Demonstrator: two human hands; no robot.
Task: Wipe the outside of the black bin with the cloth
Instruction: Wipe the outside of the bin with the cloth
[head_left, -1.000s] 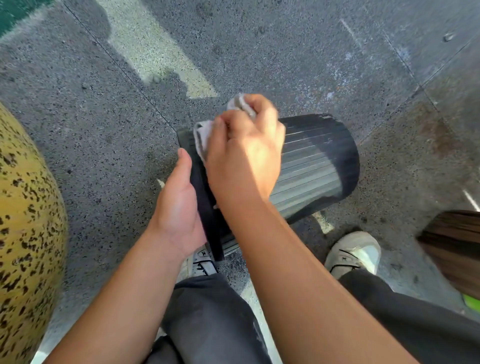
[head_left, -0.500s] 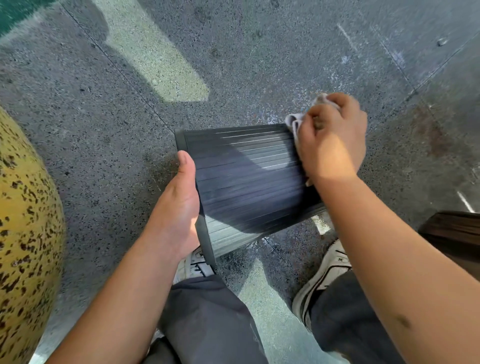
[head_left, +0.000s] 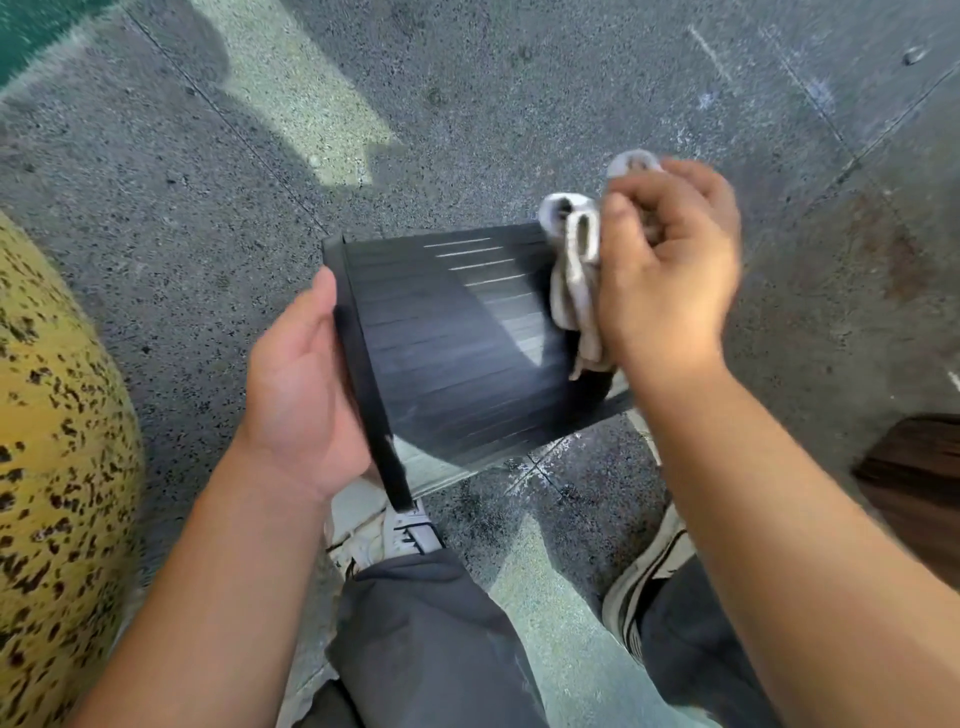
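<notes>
Grey trouser legs (head_left: 436, 639) fill the near edge of the view, with a white shoe (head_left: 387, 525) showing past the left knee and a black-and-white shoe (head_left: 649, 571) past the right. Both feet stand on speckled grey pavement (head_left: 156, 218). At the near left bulges a yellow rounded surface flecked with black (head_left: 57, 467), and at the right edge sits a dark brown wooden thing (head_left: 914, 467), blurred.

Just beyond the shoes, the black bin (head_left: 457, 353) lies tipped on its side, held above the ground, its ribbed outer wall facing up and its rim to the left. The left hand (head_left: 296, 395) grips that rim, thumb laid along the edge and palm cupped against the opening; the fingers are hidden behind it.

Farther and to the right, the right hand (head_left: 670, 270) is closed around a bunched grey cloth (head_left: 576, 270), pressing it on the bin's base end. Folds of the cloth stick out beyond the knuckles. A pale painted stripe (head_left: 291, 98) crosses the far pavement.
</notes>
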